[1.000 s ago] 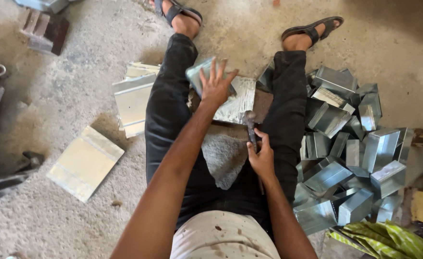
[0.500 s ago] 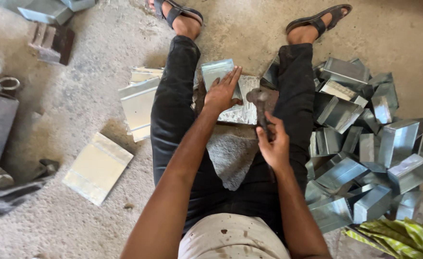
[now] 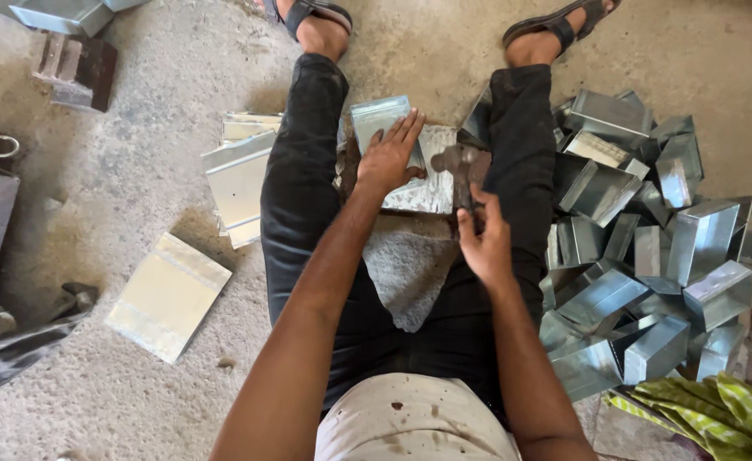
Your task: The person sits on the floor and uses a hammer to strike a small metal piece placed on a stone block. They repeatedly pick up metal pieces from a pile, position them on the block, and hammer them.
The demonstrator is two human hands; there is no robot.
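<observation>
I sit on a concrete floor with my legs spread. My left hand (image 3: 390, 158) presses flat on a folded sheet-metal piece (image 3: 379, 115) that lies on a flat metal block (image 3: 431, 192) between my knees. My right hand (image 3: 483, 243) grips the handle of a hammer (image 3: 457, 162). The hammer's head hangs just over the block, right beside my left fingers.
A heap of several bent sheet-metal boxes (image 3: 641, 248) lies by my right leg. Flat metal sheets (image 3: 238, 175) are stacked left of my left leg, with one loose sheet (image 3: 169, 294) nearer. A brick (image 3: 77, 64) sits top left; green cloth (image 3: 717, 410) bottom right.
The hammer head has risen from low by the right hand to over the block. My left hand has stayed on the metal piece.
</observation>
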